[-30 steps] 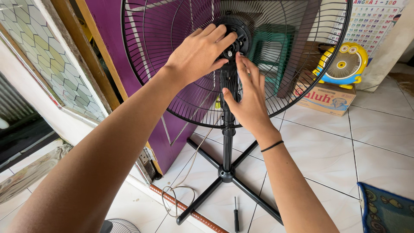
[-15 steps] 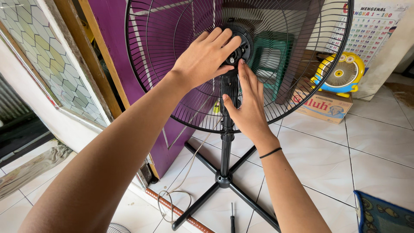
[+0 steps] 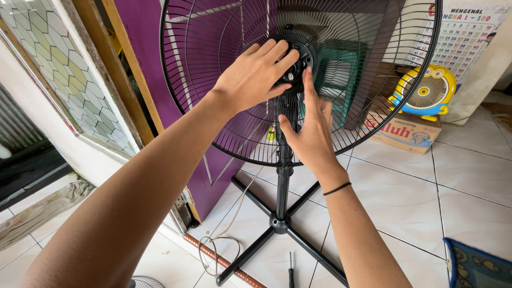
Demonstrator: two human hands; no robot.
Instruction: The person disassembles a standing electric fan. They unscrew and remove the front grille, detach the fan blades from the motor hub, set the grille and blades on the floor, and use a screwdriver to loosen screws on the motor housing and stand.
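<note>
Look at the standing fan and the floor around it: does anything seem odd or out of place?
Yes. The fan has only its rear grille: no blades or front guard. Both hands, left and right, are at its hub. A screwdriver and loose cord lie on the floor by its base.

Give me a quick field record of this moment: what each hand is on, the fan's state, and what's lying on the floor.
left hand: laid over the black centre hub, fingers spread across it
right hand: below the hub, index finger raised to it
fan guard: round black wire grille, upright, no blades seen
stand: black pole on a cross base
floor: white tiles
screwdriver: lying by the base
cord: loose loop left of the base
</note>
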